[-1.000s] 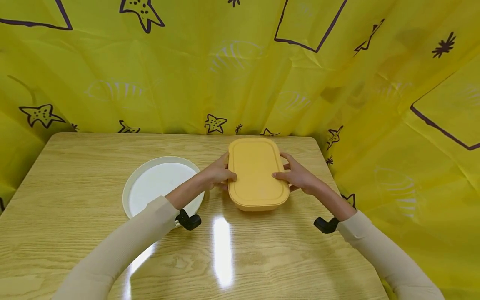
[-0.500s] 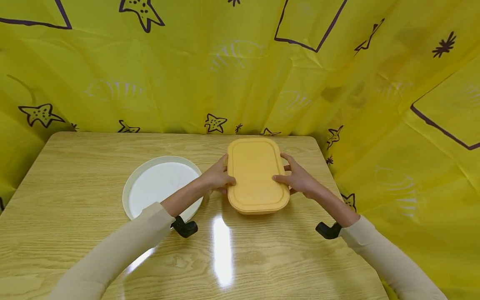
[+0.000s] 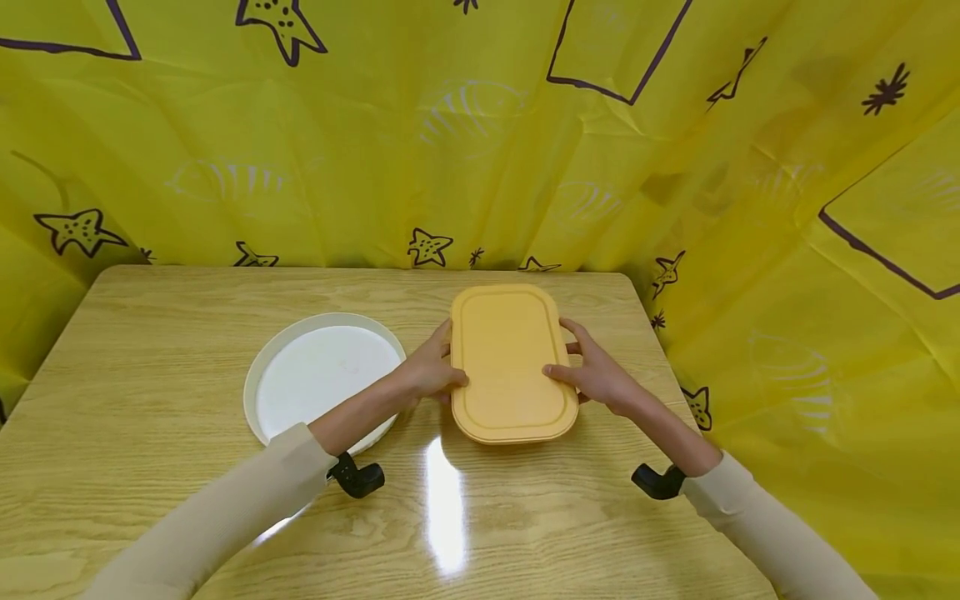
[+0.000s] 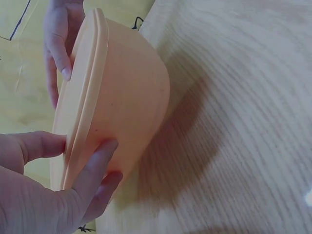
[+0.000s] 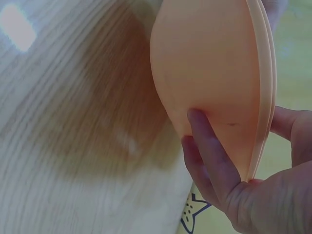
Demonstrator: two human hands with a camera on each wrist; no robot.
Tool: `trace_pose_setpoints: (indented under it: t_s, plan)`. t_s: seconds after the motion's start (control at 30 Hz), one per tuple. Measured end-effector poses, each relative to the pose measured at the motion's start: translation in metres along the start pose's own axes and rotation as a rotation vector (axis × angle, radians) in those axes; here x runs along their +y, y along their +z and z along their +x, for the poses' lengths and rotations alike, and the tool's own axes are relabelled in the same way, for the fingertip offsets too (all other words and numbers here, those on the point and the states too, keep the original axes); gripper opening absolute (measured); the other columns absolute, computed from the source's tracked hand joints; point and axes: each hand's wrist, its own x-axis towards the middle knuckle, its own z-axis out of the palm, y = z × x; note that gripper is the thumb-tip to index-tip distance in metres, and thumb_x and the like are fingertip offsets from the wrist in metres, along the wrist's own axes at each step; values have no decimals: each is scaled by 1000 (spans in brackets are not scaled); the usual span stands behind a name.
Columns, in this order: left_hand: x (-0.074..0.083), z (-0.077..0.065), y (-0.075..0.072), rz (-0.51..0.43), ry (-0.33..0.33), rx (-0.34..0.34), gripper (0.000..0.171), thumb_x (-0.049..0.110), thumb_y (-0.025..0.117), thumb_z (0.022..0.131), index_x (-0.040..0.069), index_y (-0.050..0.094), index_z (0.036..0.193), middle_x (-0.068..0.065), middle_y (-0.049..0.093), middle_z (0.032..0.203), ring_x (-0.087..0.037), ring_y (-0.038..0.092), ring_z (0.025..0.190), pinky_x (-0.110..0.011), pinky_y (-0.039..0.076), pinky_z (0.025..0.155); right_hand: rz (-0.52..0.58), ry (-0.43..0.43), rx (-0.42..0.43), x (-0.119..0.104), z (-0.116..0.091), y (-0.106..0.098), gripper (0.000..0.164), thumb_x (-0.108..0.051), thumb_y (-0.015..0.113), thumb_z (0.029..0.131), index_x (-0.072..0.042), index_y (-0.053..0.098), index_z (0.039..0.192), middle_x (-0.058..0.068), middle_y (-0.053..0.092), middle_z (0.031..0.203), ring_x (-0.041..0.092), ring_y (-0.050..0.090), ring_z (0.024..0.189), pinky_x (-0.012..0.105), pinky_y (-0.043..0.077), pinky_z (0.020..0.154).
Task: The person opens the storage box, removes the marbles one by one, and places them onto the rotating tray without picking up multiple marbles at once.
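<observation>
A yellow-orange food container (image 3: 513, 367) with a rounded rectangular lid is held between both hands on the right half of the table. My left hand (image 3: 433, 367) grips its left side, thumb on the lid's edge and fingers against the wall below, as the left wrist view shows. On the opposite side my right hand (image 3: 600, 373) grips it the same way, thumb on the lid, and its fingers (image 5: 207, 141) press the side wall. The lid is on. Beneath the container its shadow falls on the wood. Its underside and contents are hidden.
Left of the container lies a round white tray (image 3: 322, 367) with a raised rim, partly covered by the left forearm. The wooden table (image 3: 150, 400) has rounded back corners. A yellow curtain (image 3: 480, 150) with starfish and fish drawings hangs behind it and along the right.
Both hands have brought the container slightly toward me and a little left. Its lid now faces up more toward the camera, and less of the front wall shows. The tray has stayed put.
</observation>
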Motion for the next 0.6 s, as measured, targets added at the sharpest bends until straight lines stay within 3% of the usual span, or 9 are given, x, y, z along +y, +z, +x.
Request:
trace_pose_setpoints:
  t_s: [0.6]
  plan:
    - [-21, -15, 3, -82, 48, 12, 110, -17, 63, 85, 23, -4, 162, -24, 16, 161, -28, 71, 74, -40, 60, 61, 1, -55, 5, 21, -5, 15, 88, -10, 64, 99, -16, 2, 162, 33, 30, 146, 29, 70, 79, 43, 60, 60]
